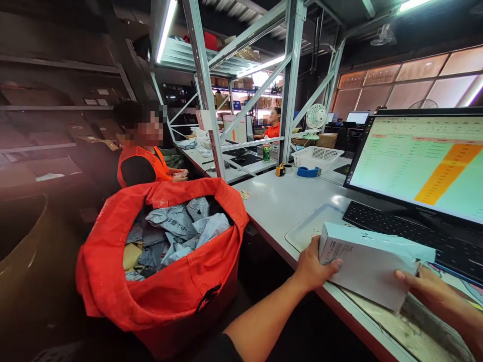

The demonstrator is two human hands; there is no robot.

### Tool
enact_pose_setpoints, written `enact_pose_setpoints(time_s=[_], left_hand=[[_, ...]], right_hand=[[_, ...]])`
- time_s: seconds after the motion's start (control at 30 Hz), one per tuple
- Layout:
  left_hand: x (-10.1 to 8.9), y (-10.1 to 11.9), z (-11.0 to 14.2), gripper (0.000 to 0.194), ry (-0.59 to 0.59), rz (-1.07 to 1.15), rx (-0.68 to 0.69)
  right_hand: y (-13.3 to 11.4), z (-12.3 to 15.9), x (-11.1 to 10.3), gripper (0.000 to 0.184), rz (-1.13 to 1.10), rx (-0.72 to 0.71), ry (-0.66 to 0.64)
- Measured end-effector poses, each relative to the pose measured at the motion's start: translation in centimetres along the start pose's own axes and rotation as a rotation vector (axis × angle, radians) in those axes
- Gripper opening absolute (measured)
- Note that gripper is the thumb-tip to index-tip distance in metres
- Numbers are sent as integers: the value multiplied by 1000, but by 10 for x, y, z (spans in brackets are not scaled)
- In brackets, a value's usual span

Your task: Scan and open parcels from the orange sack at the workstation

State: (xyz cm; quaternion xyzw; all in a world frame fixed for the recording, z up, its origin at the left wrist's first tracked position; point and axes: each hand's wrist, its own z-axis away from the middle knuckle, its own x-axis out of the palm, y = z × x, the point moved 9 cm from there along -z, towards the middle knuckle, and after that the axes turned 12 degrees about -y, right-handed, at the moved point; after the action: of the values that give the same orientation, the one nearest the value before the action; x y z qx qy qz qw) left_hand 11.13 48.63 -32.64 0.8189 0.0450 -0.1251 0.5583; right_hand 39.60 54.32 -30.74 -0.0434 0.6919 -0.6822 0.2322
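Observation:
A white box (366, 271) with small print on its side is held between both hands above the desk's front edge. My left hand (315, 266) grips its left end, thumb across the near face. At the other end my right hand (426, 286) closes on the box, thumb on the near face; its other fingers are hidden behind. Clear plastic (433, 322) lies under my right wrist. Just beyond the box is a black keyboard (370, 216).
A large orange-red bag (101, 261) full of grey parcels (177, 221) stands left of the desk (271, 196). A monitor (422, 161), blue tape dispenser (307, 171) and white basket (317, 157) are on the desk. A metal rack post (206, 95) rises behind. A person in an orange vest (138, 163) is at left.

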Motion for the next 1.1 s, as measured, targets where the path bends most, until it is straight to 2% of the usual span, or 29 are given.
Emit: enact_pose_setpoints(time_s=[0.1,0.27,0.37,0.5,0.6,0.77,1.1], left_hand=[[-1,2,-1,64,16,-4,6],[-6,3,-2,60,42,106,20],[-9,0,-4,58,47,150,24],[-11,1,-3,56,34,168,52],[-11,3,-1,53,26,154,76],[-10,5,-1,49,19,148,123],[-11,3,-3,53,-4,159,81]], right_hand=[[9,-3,12,75,-78,24,-71],[10,-1,16,96,-98,8,17],[9,2,27,94,-159,33,-2],[3,7,47,96,-207,91,-98],[-5,8,55,94,-218,69,-125],[-14,10,58,95,-175,48,-125],[-11,12,56,94,-130,65,-185]])
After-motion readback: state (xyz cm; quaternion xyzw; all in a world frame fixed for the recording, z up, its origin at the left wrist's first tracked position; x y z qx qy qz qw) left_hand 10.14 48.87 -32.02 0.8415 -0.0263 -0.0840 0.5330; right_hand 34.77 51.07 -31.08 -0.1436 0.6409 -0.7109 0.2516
